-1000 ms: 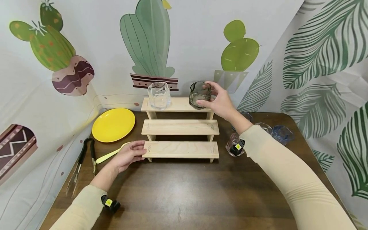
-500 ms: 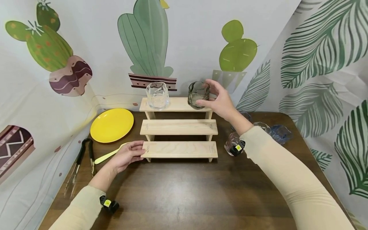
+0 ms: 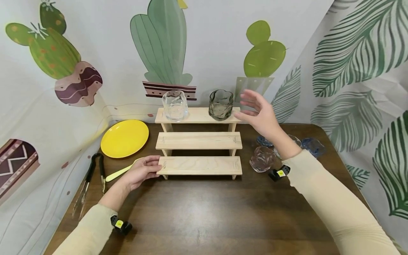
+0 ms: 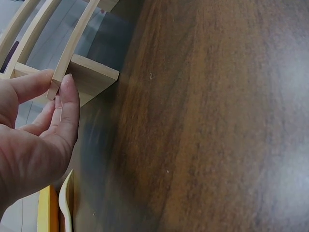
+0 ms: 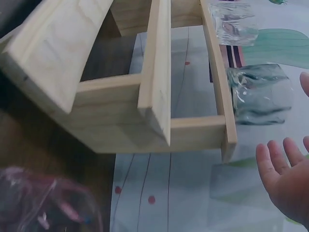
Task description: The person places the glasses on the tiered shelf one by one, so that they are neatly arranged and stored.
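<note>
A three-step wooden rack [image 3: 199, 141] stands on the table. On its top step sit a clear glass [image 3: 175, 106] at the left and a smoky grey glass [image 3: 221, 105] toward the right. My left hand [image 3: 145, 172] pinches the left end of the lowest step between thumb and fingers, as the left wrist view also shows on the rack's board [image 4: 72, 48]. My right hand [image 3: 259, 115] is apart from the grey glass, just to its right, fingers spread and holding nothing. In the right wrist view that hand [image 5: 287, 181] hangs beside the grey glass [image 5: 260, 94].
Right of the rack stand a pink glass [image 3: 262, 159], a blue glass [image 3: 312, 147] and other glasses partly behind my right arm. At left lie a yellow plate [image 3: 124, 138], a pale yellow utensil [image 3: 119, 173] and black-handled tongs [image 3: 92, 177]. A patterned cloth hangs behind.
My right hand has let go of the grey glass and moved right, away from it. The glass stays on the top step. My left hand keeps its hold on the rack.
</note>
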Tool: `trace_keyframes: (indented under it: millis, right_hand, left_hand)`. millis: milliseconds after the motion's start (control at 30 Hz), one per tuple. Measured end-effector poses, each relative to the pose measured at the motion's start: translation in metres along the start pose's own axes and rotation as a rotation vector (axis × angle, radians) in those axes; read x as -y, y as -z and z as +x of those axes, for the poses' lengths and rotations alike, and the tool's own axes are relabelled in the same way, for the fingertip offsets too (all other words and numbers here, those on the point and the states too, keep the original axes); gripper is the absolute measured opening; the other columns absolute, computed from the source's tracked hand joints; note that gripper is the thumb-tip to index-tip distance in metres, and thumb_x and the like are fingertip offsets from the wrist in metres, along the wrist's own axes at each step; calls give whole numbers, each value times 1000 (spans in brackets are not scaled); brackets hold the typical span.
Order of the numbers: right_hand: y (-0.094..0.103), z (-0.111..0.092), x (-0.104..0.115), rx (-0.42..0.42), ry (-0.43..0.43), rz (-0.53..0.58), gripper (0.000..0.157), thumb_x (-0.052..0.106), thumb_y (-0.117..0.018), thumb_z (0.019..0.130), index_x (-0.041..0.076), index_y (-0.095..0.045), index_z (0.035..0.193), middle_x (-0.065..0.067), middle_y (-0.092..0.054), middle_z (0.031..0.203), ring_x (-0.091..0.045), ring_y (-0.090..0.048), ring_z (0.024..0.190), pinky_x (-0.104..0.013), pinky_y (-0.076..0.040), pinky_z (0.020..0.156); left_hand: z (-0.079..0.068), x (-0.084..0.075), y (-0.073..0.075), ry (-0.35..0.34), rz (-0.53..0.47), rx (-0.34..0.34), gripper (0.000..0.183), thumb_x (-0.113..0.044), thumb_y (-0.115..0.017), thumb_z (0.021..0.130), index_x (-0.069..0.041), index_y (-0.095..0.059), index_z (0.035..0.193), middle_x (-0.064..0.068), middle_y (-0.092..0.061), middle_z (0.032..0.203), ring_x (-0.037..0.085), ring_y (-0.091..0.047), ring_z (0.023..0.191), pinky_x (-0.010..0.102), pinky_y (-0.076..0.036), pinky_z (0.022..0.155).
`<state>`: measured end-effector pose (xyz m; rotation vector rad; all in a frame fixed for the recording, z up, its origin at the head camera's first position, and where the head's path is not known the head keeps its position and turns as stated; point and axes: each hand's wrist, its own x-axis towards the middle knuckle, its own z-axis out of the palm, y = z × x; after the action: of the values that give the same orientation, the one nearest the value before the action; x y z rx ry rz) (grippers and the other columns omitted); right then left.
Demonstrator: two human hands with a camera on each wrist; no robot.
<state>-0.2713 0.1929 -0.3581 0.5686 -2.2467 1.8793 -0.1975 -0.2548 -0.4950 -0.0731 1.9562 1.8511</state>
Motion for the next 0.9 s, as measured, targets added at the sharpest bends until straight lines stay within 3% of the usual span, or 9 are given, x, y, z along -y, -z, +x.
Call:
trace_keyframes:
  millis: [333, 733, 833, 900]
  right_hand:
    - [35, -47, -3, 10, -6, -190, 77, 3, -83, 89, 12, -45, 155, -9, -56, 147, -28, -54, 133, -36, -49, 105]
    - [65, -111, -54, 46, -85, -325, 74, 7, -85, 87, 8, -48, 152, -16, -58, 142, -30, -55, 129, -21, -47, 101]
    - [68, -125, -68, 59, -114, -362, 75, 11, -86, 87, 7, -48, 152, -17, -58, 142, -34, -54, 129, -23, -46, 102]
    - [68, -132, -75, 76, -146, -374, 77, 14, -86, 87, 6, -46, 152, -19, -56, 143, -36, -53, 130, -33, -46, 106]
  left_hand:
    - [-2, -2, 0, 3, 5, -14, 63, -5, -66, 100, 11, -34, 152, 21, -58, 130, 18, -66, 99, 31, -59, 83]
    - [-3, 0, 0, -1, -4, -12, 64, -6, -66, 101, 10, -33, 153, 22, -56, 132, 19, -65, 101, 31, -58, 84]
    - [-3, 0, -1, 1, -2, -9, 64, -7, -67, 101, 10, -33, 153, 24, -55, 134, 19, -65, 102, 31, -58, 84]
    - [-4, 0, 0, 4, 0, -9, 65, -7, -67, 101, 10, -33, 153, 24, -55, 134, 19, -65, 102, 31, -59, 84]
